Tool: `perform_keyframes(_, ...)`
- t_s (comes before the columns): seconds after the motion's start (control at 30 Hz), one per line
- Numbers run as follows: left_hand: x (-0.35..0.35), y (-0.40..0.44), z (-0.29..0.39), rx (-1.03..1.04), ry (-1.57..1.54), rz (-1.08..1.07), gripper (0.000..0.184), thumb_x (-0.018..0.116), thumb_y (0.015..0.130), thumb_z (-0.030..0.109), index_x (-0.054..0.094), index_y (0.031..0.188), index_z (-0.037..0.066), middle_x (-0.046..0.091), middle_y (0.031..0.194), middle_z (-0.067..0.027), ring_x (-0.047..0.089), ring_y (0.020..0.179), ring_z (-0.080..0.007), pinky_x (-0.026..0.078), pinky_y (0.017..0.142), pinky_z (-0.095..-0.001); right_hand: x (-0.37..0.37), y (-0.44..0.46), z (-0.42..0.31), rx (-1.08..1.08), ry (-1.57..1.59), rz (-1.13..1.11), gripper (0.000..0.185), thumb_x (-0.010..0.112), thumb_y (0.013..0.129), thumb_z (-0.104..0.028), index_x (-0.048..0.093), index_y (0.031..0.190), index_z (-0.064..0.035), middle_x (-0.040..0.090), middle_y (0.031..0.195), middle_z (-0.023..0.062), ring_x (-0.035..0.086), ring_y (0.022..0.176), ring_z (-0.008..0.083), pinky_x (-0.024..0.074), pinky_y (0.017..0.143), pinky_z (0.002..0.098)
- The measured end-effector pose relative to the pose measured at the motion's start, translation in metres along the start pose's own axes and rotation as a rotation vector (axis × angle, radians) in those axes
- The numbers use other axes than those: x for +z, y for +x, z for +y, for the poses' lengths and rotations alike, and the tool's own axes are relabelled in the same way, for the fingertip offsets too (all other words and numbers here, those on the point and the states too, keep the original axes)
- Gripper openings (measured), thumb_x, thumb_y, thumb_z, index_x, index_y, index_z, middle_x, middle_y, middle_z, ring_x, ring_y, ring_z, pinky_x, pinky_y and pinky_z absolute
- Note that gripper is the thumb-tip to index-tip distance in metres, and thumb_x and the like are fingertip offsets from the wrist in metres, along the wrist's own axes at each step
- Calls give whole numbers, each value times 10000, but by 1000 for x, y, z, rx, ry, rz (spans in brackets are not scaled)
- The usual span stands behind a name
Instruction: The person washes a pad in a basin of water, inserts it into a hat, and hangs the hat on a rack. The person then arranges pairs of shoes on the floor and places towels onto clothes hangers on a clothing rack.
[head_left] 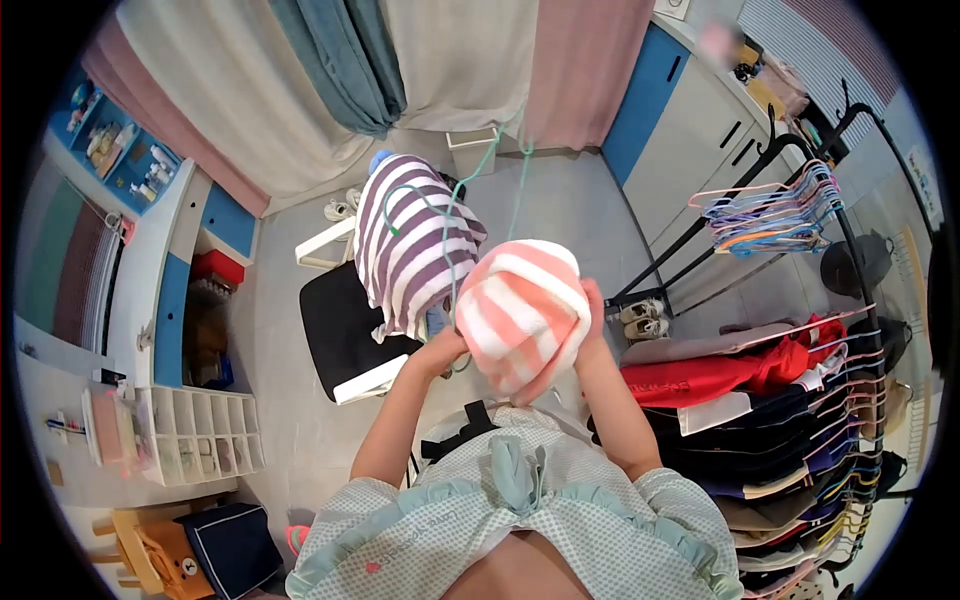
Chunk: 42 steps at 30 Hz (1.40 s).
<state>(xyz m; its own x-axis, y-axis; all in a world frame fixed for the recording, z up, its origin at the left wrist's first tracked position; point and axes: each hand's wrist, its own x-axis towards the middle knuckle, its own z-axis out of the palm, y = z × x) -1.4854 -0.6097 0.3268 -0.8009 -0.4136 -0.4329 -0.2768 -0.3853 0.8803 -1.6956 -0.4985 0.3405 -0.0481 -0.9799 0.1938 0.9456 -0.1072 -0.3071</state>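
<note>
A pink and white striped towel (525,315) is bunched up in front of my chest, between my two hands. My left hand (447,350) holds its left edge, and part of the fingers is behind the cloth. On the other side my right hand (592,312) grips the towel, its fingers partly hidden by it. Just beyond, a purple and white striped towel (415,240) lies draped over a black chair (335,325) with white armrests. A thin green cord (450,235) hangs in loops in front of that towel.
On the right stands a black clothes rack (850,220) with many garments and a bunch of hangers (775,212). White shelves (205,435) are at the left. A small bin (472,152) stands by the curtains, and shoes (645,320) lie near the rack.
</note>
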Motion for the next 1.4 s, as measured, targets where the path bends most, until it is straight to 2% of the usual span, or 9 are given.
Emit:
perform_keyframes(0.13, 0, -19, 12, 162, 104, 26, 645, 688, 724, 192, 392, 1274, 33, 537, 1107, -43, 522, 995, -123, 435, 844, -288, 38, 2, -16, 62, -325, 495, 452, 421, 859, -359, 553, 1067, 20, 607, 1038, 153, 585, 931, 233, 447, 849, 344)
perform_keyframes(0.23, -19, -27, 20, 1, 160, -154, 541, 683, 719, 194, 455, 1178, 22, 579, 963, -55, 584, 812, -118, 482, 712, -280, 40, 3, -42, 5, -1217, 535, 346, 481, 863, -293, 588, 954, 24, 622, 835, 76, 560, 766, 136, 438, 703, 265)
perform_keyframes(0.33, -21, -34, 28, 12, 298, -189, 423, 689, 705, 211, 527, 1040, 11, 595, 806, -61, 600, 676, -134, 485, 613, -262, 28, 9, -50, -238, -1520, 498, 272, 525, 867, -244, 593, 862, 19, 556, 704, 11, 469, 674, 70, 379, 595, 230)
perform_keyframes(0.5, -36, -41, 30, 78, 529, -166, 417, 717, 707, 203, 552, 1028, -7, 606, 787, -47, 563, 625, -98, 478, 576, -247, 12, 13, -66, -528, -1473, 718, 273, 581, 843, -245, 585, 807, 25, 514, 613, -3, 430, 607, 59, 367, 526, 245)
perform_keyframes(0.8, -33, -59, 51, 223, 575, 11, 582, 686, 724, 233, 433, 1206, 26, 587, 1016, -95, 587, 742, -128, 502, 579, -258, 19, -5, -85, -710, -1343, 636, 168, 593, 848, -160, 585, 827, 6, 530, 689, -39, 433, 634, 29, 356, 539, 196)
perform_keyframes(1.1, -22, -63, 65, 137, 630, -69, 498, 636, 760, 168, 451, 1206, 46, 594, 912, -77, 571, 686, -113, 508, 588, -263, 6, -14, -76, -743, -1078, 732, 179, 559, 837, -95, 564, 996, -12, 577, 895, -1, 516, 809, 64, 400, 718, 201)
perform_keyframes(1.2, -27, -64, 70, 115, 652, -106, 418, 615, 771, 131, 508, 1166, 42, 601, 870, -70, 571, 655, -104, 508, 580, -260, -8, -18, -73, -891, -1250, 815, 281, 596, 787, -97, 515, 1046, -28, 550, 940, 49, 503, 813, 101, 421, 714, 240)
perform_keyframes(1.23, -28, -64, 74, 97, 671, -118, 395, 609, 773, 119, 526, 1152, 42, 603, 856, -67, 571, 646, -101, 507, 577, -259, -7, -19, -75, -1009, -1605, 868, 450, 640, 720, -116, 477, 1134, -53, 503, 1107, 121, 491, 993, 208, 400, 858, 336)
perform_keyframes(1.4, -23, -58, 90, 43, 778, -165, 368, 599, 774, 105, 538, 1127, 21, 608, 855, -54, 572, 655, -98, 503, 577, -248, 77, -13, -75, -899, -2319, 313, 467, 676, 658, -214, 555, 1085, -68, 551, 1071, 135, 480, 1067, 306, 327, 944, 422)
